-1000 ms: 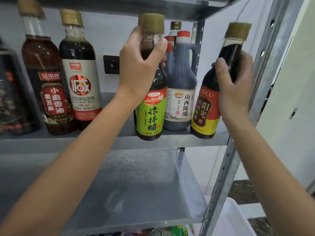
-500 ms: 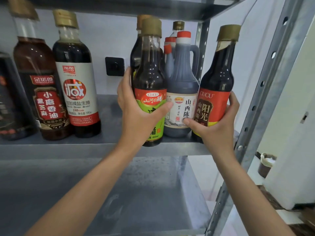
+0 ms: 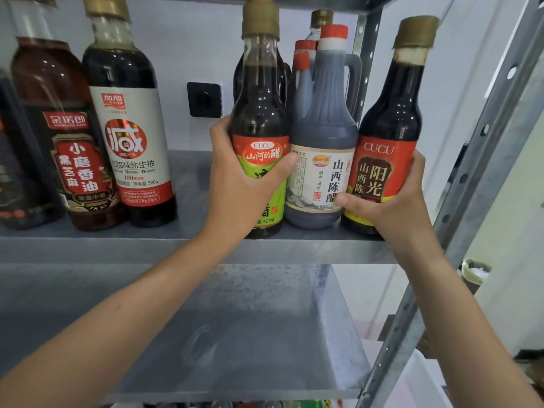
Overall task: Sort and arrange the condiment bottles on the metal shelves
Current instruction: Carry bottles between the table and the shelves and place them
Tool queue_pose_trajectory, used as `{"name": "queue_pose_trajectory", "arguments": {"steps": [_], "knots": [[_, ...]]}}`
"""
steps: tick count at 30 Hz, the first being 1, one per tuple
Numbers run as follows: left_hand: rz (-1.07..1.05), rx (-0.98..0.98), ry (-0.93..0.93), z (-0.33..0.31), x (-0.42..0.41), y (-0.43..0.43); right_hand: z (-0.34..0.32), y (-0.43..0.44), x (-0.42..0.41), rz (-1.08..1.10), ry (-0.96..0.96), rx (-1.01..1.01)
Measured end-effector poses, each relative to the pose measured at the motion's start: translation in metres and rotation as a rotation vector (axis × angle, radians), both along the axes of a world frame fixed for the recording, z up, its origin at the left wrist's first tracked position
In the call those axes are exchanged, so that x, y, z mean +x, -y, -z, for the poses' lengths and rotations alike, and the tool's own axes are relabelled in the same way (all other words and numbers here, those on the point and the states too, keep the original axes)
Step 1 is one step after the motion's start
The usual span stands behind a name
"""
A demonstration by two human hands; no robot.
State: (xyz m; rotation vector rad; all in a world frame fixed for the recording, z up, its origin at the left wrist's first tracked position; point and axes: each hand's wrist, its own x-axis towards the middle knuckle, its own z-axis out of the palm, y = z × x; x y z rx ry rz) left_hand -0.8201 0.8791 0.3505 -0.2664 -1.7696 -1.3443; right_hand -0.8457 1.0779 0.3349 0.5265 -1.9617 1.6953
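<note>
While both hands grip bottles, the vinegars line up at the shelf point(image 3: 194, 231) front.
From the left: sesame oil bottle point(image 3: 73, 142) and soy sauce bottle point(image 3: 132, 136) stand untouched; the left hand point(image 3: 244, 184) wraps the green-label bottle point(image 3: 262, 119), the grey jug point(image 3: 322, 160) stands between, and the right hand point(image 3: 391, 201) clasps the red-label bottle point(image 3: 388, 136). Full glass likely feels heavy, slick and breakable, so holding low on the labelled body seems steadier than the neck.
</note>
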Motion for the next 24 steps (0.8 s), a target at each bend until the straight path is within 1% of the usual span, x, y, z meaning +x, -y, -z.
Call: {"name": "queue_pose_trajectory", "arguments": {"steps": [5,11,16,19,21,24], "knots": [[-0.056,-0.071,0.054,0.0,-0.003,0.007,0.0,-0.001,-0.002,0.006,0.025,0.02],[-0.139,-0.094,0.066,-0.001,-0.002,0.005,-0.001,-0.002,-0.003,0.0,0.037,0.043],[-0.288,-0.205,0.071,-0.002,0.004,0.004,0.0,-0.001,-0.001,0.012,0.038,0.051],[-0.375,-0.256,0.081,-0.003,0.006,0.004,0.002,-0.002,0.002,0.032,0.041,0.092],[-0.383,-0.277,0.089,-0.002,0.008,0.006,0.004,-0.002,0.003,0.06,0.047,0.14],[-0.346,-0.36,0.136,0.007,0.013,0.011,0.007,-0.003,0.006,0.117,0.069,0.218]]}}
